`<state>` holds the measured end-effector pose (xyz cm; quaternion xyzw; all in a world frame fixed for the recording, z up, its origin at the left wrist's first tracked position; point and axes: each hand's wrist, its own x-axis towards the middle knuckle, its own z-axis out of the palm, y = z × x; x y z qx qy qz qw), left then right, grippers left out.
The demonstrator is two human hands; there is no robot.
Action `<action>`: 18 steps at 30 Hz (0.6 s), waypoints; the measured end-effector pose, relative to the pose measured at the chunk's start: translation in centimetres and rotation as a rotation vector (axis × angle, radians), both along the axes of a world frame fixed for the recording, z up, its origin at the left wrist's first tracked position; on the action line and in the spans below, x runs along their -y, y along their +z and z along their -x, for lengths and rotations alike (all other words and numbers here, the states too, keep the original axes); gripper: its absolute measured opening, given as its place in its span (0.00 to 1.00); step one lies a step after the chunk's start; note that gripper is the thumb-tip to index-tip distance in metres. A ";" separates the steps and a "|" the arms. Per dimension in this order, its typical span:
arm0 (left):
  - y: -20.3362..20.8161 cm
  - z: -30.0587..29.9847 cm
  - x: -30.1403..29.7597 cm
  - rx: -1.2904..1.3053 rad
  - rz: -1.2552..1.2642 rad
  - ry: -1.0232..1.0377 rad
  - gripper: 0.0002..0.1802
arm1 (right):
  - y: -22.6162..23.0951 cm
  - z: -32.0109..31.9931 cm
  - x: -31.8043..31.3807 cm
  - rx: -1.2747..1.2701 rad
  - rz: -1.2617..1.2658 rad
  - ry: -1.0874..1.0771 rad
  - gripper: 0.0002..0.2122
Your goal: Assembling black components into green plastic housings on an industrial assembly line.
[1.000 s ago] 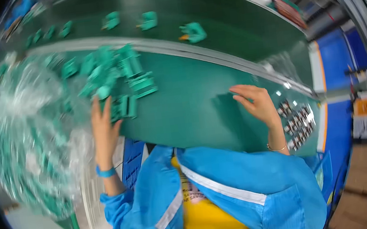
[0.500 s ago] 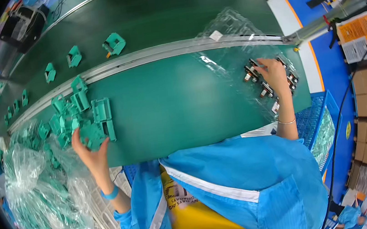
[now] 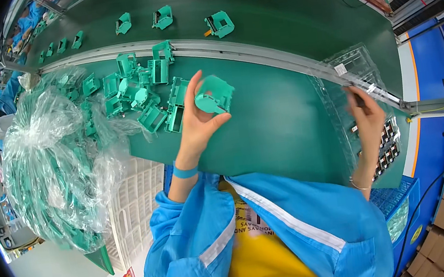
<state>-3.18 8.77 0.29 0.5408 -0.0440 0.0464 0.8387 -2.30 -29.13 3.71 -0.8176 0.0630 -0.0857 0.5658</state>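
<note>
My left hand [image 3: 196, 125] grips a green plastic housing [image 3: 215, 95] between thumb and fingers, raised above the green work surface. Just left of it lies a loose heap of similar green housings [image 3: 142, 97], with open frames and hollow sides. Over at the right, my right hand [image 3: 368, 120] is pinched on a small black part [image 3: 360, 101], blurred by motion. Beneath and beside that hand a clear plastic tray [image 3: 336, 124] carries rows of small black components [image 3: 386, 158]; the forearm hides some of them.
Beyond a metal rail [image 3: 256, 54], a dark green belt [image 3: 273, 10] bears several spaced green housings [image 3: 163, 17]. A big clear bag [image 3: 50, 159] of green parts bulges at the left beside a white crate [image 3: 138, 204]. A blue basket [image 3: 400, 194] stands at lower right.
My left hand has lifted a green housing and moved right, off the heap. My right hand has come away from the tray's components with a small black part. The view has swung left.
</note>
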 end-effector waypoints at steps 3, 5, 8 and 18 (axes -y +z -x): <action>-2.1 0.9 -0.1 -0.109 0.144 -0.074 0.43 | -0.2 -0.9 -6.2 -0.079 -0.426 0.469 0.26; -3.1 1.4 0.2 -0.103 0.166 -0.181 0.35 | -0.5 -1.4 -10.1 -0.078 -0.679 0.650 0.22; -1.6 1.3 1.9 -0.174 0.263 -0.232 0.33 | -1.4 -1.9 -15.0 -0.204 -0.804 0.492 0.11; -2.0 0.6 3.7 -0.228 0.171 -0.139 0.50 | -4.8 -2.0 -20.5 -0.199 -0.785 0.334 0.18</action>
